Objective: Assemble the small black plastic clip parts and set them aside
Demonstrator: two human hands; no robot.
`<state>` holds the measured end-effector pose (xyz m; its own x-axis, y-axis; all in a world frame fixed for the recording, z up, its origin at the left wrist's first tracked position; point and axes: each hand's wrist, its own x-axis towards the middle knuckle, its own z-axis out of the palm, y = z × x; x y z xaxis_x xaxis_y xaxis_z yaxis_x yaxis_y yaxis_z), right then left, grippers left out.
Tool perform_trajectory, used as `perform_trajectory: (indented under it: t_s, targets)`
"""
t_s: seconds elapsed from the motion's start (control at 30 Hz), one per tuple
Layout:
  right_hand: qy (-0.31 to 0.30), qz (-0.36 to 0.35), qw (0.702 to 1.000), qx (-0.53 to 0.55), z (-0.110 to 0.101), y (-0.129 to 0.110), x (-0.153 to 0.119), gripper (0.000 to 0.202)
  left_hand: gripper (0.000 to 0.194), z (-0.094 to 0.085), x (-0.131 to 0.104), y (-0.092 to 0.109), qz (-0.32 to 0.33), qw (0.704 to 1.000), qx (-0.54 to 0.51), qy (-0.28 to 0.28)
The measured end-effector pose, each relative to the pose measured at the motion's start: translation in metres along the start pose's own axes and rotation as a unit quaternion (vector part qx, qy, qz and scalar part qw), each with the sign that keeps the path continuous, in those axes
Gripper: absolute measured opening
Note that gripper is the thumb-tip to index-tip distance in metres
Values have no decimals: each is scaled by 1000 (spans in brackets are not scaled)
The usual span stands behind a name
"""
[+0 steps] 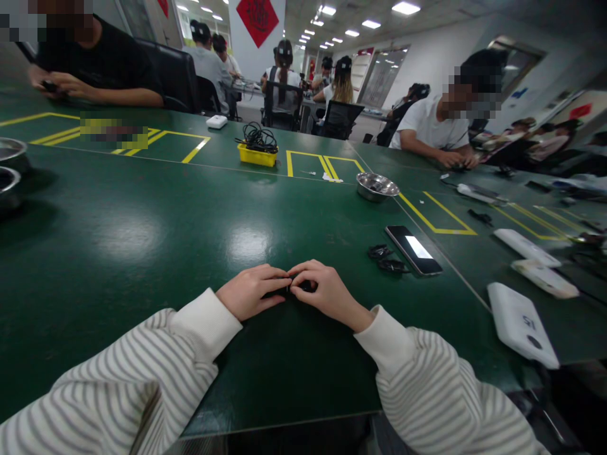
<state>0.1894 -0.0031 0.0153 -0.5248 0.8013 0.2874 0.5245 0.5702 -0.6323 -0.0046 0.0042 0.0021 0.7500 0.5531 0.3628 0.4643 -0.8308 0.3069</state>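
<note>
My left hand (251, 292) and my right hand (328, 292) meet just above the green table (190, 253), fingertips almost touching. Between them is a small black object (307, 286), mostly covered by the fingers, so its kind cannot be made out. Thumb and fingers of the right hand pinch it, curled into a ring. On the left, the fingers reach over its other end with the thumb underneath. To the right of my hands lie small bundles of black cable (392, 265), beside a phone (414, 250) with a lit screen.
A metal bowl (378, 187) and a yellow tray (257, 155) of black cables stand farther back. White power banks (521, 323) lie on the right. More metal bowls (12, 151) stand at the left edge. Across the table sit co-workers, one in a white shirt (420, 129).
</note>
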Motion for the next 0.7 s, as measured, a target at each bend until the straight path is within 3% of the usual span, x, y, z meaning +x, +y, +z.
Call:
perform_trajectory:
  t_s: [0.7]
  targets:
    - [26, 48, 998, 9, 4, 0, 0, 4, 28, 0, -1, 0, 33, 999, 34, 13]
